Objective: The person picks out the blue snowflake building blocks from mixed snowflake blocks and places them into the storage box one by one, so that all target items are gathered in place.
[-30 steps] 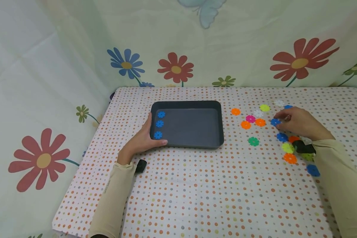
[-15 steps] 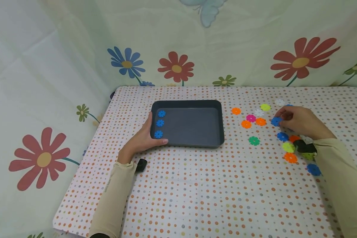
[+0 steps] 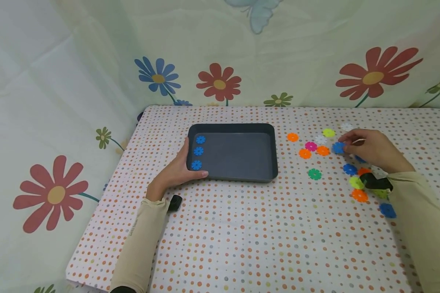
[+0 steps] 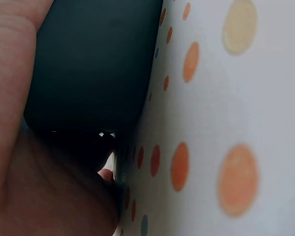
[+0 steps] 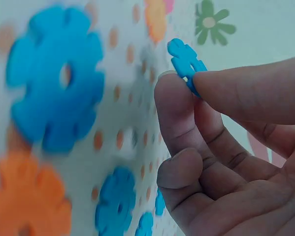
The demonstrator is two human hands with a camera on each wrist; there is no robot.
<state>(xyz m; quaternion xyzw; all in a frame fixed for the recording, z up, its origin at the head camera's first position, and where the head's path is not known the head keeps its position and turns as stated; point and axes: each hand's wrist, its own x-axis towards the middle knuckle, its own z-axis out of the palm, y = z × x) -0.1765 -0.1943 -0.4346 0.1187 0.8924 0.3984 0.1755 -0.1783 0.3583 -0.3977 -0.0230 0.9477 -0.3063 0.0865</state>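
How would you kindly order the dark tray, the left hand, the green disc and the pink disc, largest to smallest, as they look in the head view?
1. Dark tray
2. Left hand
3. Green disc and pink disc: too alike to rank, as the green one lies nearer the camera.

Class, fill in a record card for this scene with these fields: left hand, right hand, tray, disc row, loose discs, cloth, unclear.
Left hand: touches the tray's near-left corner
Right hand: pinches a blue disc between thumb and finger, above the table
Tray: dark grey, rectangular
Disc row: three blue discs inside, along the tray's left end
Loose discs: right of the tray; blue, orange, yellow, white, pink, green
Cloth: pale, multicoloured dots
Unclear: exact loose count; right hand and wrist hide some
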